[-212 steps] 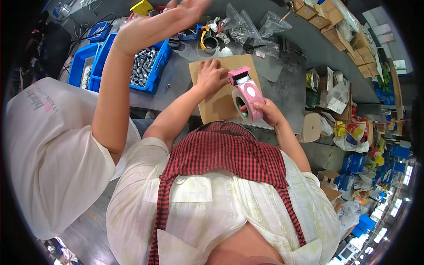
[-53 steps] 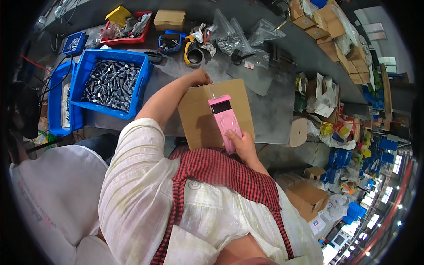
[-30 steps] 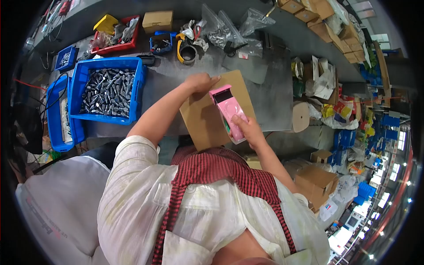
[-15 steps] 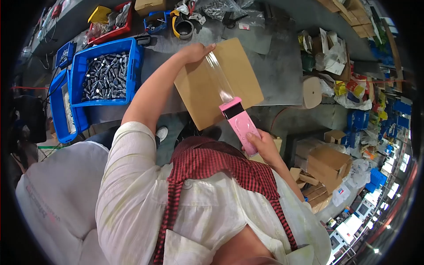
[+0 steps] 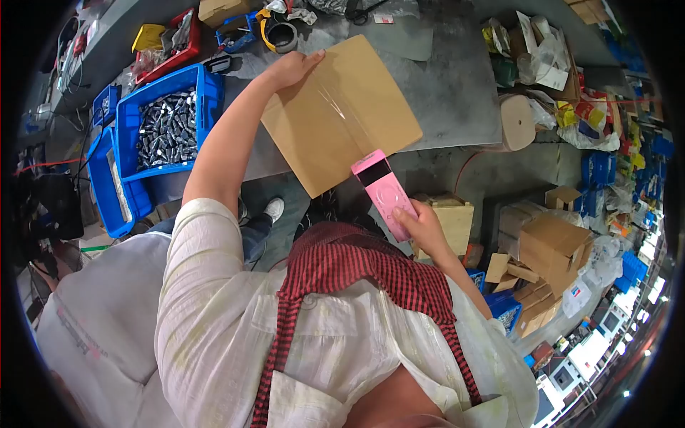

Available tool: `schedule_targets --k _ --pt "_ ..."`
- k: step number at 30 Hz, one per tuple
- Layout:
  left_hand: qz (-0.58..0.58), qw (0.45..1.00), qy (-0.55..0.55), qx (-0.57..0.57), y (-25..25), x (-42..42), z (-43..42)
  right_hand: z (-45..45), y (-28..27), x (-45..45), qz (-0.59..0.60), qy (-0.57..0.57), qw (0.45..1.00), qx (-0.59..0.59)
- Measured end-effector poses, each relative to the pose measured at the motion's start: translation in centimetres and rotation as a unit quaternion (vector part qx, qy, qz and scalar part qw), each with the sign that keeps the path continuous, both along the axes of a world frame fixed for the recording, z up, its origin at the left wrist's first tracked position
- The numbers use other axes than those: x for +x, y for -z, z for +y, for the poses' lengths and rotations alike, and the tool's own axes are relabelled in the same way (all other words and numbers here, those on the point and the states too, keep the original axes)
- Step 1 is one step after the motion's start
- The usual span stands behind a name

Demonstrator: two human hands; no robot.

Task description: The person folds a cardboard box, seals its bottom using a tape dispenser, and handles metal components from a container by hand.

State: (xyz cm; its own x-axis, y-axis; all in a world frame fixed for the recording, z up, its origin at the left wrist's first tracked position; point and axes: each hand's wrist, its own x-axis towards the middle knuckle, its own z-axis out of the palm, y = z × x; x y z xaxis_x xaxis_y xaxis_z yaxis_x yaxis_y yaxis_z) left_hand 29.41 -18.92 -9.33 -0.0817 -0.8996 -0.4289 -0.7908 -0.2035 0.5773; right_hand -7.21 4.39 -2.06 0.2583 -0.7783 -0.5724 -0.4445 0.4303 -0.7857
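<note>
A brown cardboard box (image 5: 357, 78) lies tilted at the table's near edge. My left hand (image 5: 294, 70) grips its far left edge, with the fingers at the end of a strip of clear tape (image 5: 332, 103). That strip runs across the box top towards me. In my right hand (image 5: 427, 230) is a pink tape dispenser (image 5: 389, 203), held by its lower end. The dispenser's head meets the near edge of the box, where the strip ends. The underside of the box is hidden.
To the left, a blue bin (image 5: 207, 100) holds many small dark parts. A red tray (image 5: 189, 46) and a tape roll (image 5: 280, 36) sit at the back. Open cartons (image 5: 553, 246) stand on the floor at right. Another person in white (image 5: 100, 321) is close at left.
The dispenser has moved from the box top to its near edge, and the tape strip is longer and lies flatter. The box sits slightly farther up and left in view.
</note>
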Motion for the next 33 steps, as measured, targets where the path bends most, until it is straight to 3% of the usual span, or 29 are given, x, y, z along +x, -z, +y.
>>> schedule_targets --k 7,19,21,23,25,27,29,33 --pt "0.001 1.000 -0.010 -0.003 -0.5 -0.1 0.1 0.6 0.7 0.2 -0.026 0.043 0.999 0.021" --pt "0.010 1.000 0.003 0.001 0.6 0.1 -0.4 0.9 3.6 -0.6 -0.003 0.010 1.000 0.008" --pt "-0.003 0.998 -0.019 -0.065 0.1 -0.4 0.4 1.2 5.4 -0.5 -0.033 0.047 0.997 -0.052" --pt "-0.220 0.923 -0.067 -0.310 -1.4 -1.9 2.2 0.7 6.1 -0.5 -0.014 0.014 0.997 -0.081" --pt "-0.239 0.892 -0.117 -0.365 -3.5 -4.5 4.0 -0.2 5.5 -0.4 -0.016 0.002 0.998 -0.065" --pt "-0.197 0.897 -0.024 -0.395 -5.5 -9.4 7.9 0.6 4.9 -0.4 -0.006 -0.010 1.000 -0.021" --pt "-0.107 0.935 0.096 -0.323 -7.2 -14.2 12.1 0.2 4.8 0.1 -0.044 0.033 0.998 -0.035" --pt "-0.177 0.940 0.074 -0.281 -4.8 -12.2 10.1 0.8 6.8 -1.0 -0.034 0.017 0.998 -0.043"
